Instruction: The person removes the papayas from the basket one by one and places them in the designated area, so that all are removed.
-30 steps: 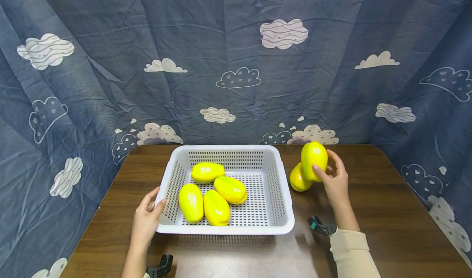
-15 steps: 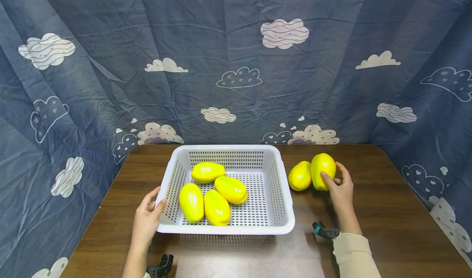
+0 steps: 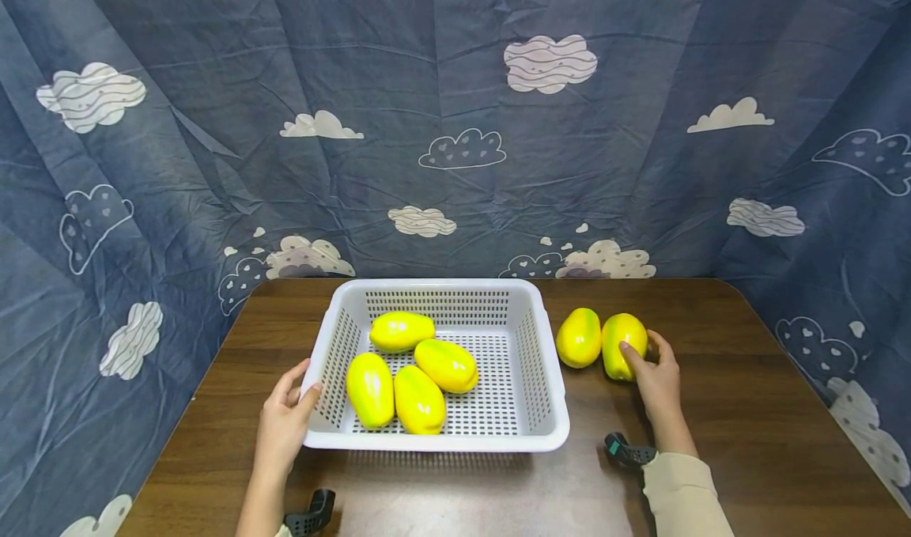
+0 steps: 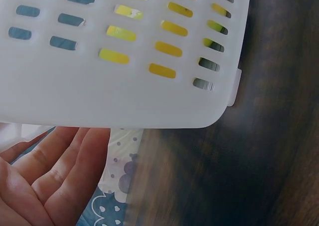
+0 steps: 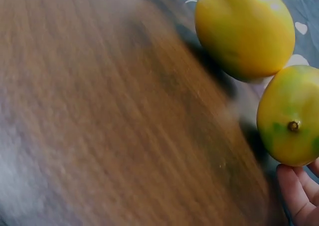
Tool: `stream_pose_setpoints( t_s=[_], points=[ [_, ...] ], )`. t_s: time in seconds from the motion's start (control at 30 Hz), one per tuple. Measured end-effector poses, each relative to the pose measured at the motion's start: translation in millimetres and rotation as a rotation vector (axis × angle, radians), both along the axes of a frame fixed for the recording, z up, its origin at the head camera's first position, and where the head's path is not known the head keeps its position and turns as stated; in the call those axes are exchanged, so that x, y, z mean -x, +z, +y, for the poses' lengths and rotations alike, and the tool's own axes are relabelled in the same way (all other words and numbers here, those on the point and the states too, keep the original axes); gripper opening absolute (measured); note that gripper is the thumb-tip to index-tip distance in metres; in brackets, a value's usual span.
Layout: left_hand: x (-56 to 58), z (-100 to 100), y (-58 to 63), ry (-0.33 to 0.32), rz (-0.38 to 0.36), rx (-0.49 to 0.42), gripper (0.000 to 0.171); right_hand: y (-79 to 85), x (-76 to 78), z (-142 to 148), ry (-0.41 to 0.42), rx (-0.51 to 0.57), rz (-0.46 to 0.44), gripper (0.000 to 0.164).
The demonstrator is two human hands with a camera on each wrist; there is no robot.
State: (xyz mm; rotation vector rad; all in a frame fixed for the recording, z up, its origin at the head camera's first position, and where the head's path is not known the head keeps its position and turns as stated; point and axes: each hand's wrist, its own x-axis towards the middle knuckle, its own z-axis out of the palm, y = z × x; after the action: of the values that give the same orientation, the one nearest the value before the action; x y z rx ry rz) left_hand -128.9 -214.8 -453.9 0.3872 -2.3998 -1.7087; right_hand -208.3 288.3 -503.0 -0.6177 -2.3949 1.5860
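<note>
Left hand (image 3: pixel 281 426) gripping basket (image 3: pixel 441 443), four fruits (image 3: pixel 370 391) inside; right hand (image 3: pixel 659 380) grasping fifth fruit (image 3: pixel 619 338), just beside sixth fruit (image 3: pixel 579 339).

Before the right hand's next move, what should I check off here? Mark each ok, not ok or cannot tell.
1. Basket steadied: ok, left hand holds its left side.
2. Four fruits inside the basket: ok.
3. Right hand free: not ok, it grips the outer fruit.
4. Inner fruit on the table, outside the basket: ok.
5. Outer fruit's full weight on the table: cannot tell.
</note>
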Motion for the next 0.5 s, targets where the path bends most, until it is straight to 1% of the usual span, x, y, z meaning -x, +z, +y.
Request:
stream_pose_setpoints(
  t_s=[0.33,0.5],
  points=[
    [0.3,0.2,0.1,0.002,0.001,-0.001,0.043,-1.4,-0.7,5.1,0.034,0.049,0.021,0.075],
    [-0.1,0.2,0.3,0.005,-0.007,-0.006,0.043,-1.3,-0.8,7.9,0.047,0.043,0.007,0.074]
  ],
)
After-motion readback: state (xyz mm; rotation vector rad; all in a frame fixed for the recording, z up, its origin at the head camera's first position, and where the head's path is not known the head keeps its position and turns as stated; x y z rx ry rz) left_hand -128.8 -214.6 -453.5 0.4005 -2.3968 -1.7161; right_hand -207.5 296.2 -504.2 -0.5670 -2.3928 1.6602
